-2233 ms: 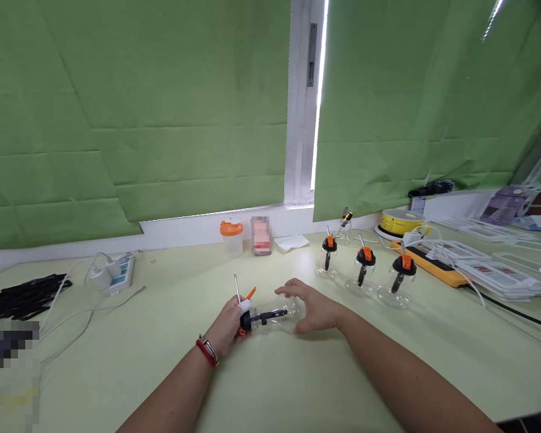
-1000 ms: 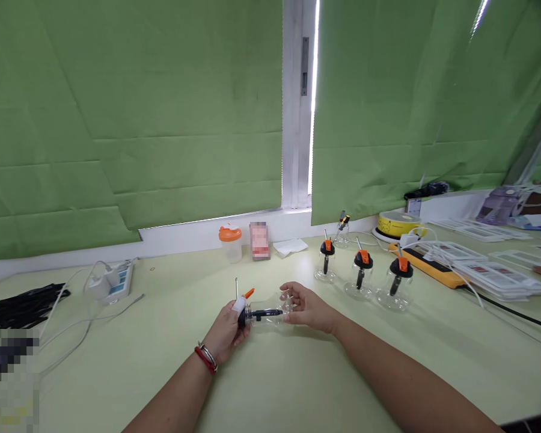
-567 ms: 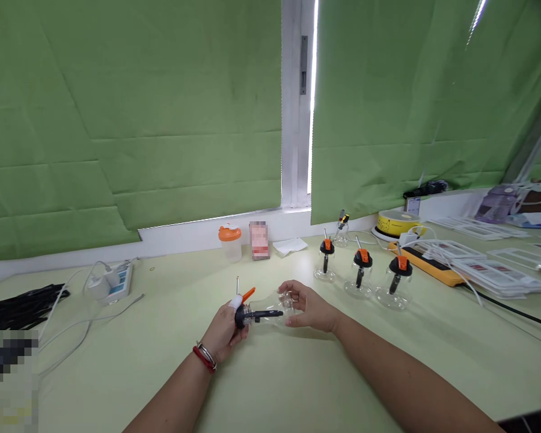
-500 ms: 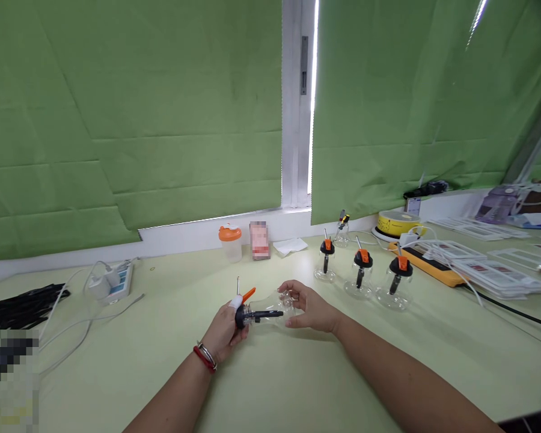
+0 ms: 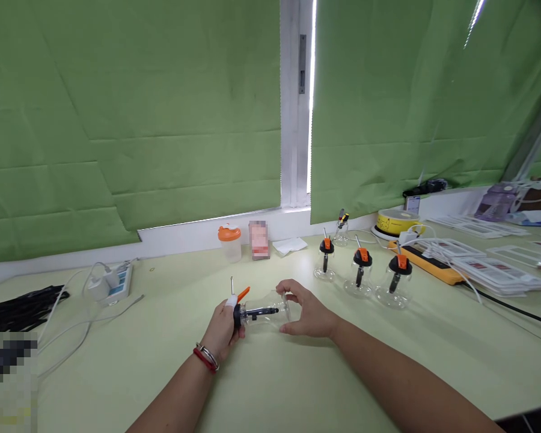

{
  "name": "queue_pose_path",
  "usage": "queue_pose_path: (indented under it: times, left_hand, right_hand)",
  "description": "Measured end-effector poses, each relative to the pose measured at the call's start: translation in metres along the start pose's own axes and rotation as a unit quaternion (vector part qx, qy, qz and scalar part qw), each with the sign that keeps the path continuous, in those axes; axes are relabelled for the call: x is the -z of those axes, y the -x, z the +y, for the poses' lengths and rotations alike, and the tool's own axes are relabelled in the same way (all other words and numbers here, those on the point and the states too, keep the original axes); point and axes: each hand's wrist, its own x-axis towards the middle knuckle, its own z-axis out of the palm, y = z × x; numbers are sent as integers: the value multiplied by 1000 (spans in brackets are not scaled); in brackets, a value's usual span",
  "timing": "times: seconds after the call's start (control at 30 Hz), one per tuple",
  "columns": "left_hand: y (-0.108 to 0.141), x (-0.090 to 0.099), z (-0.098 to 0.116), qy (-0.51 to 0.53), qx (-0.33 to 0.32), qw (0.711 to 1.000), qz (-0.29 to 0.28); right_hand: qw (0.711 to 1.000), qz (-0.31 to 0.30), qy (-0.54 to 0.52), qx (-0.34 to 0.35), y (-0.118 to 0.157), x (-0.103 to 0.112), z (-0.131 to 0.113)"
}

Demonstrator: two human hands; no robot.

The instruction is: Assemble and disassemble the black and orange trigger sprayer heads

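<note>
A clear oil dispenser bottle (image 5: 262, 322) lies on its side between my two hands, just above or on the table; I cannot tell which. My left hand (image 5: 220, 329) is closed around its black cap (image 5: 237, 316), thumb on top. From that cap an orange lever (image 5: 243, 294) and a thin metal spout (image 5: 232, 285) stick up. Inside the bottle runs a black tube (image 5: 264, 311). My right hand (image 5: 310, 313) grips the bottle's base, thumb and fingers curved around opposite sides. Some left fingers are hidden behind the cap.
Several similar bottles stand to the right, including a nearby one (image 5: 395, 282). An orange-lidded cup (image 5: 229, 243) and a box (image 5: 259, 240) stand at the back. A power strip (image 5: 121, 282) with white cables lies left, near black strips (image 5: 22, 307). An orange case (image 5: 426, 264) lies right.
Both hands and the bottle have shifted slightly left. The inner tube and lever show at a slightly different angle, so the bottle has tilted or turned a little.
</note>
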Motion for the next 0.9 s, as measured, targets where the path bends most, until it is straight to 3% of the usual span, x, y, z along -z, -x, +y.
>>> queue_pose_path:
  times: [0.13,0.47,0.67,0.9]
  left_hand:
    - [0,-1,1,-2,3,1000,-5]
    - [3,-2,7,-44,18,996,73]
    - [7,-6,11,-60,14,995,76]
    - [9,-7,11,-66,21,996,63]
  right_hand:
    - [1000,-2,-10,-8,0,-2,3]
    - [990,-12,-91,-107,2,-6,13]
    - [973,-14,-175,-151,1,-7,15]
    - [948,-25,-203,-244,-3,-14,14]
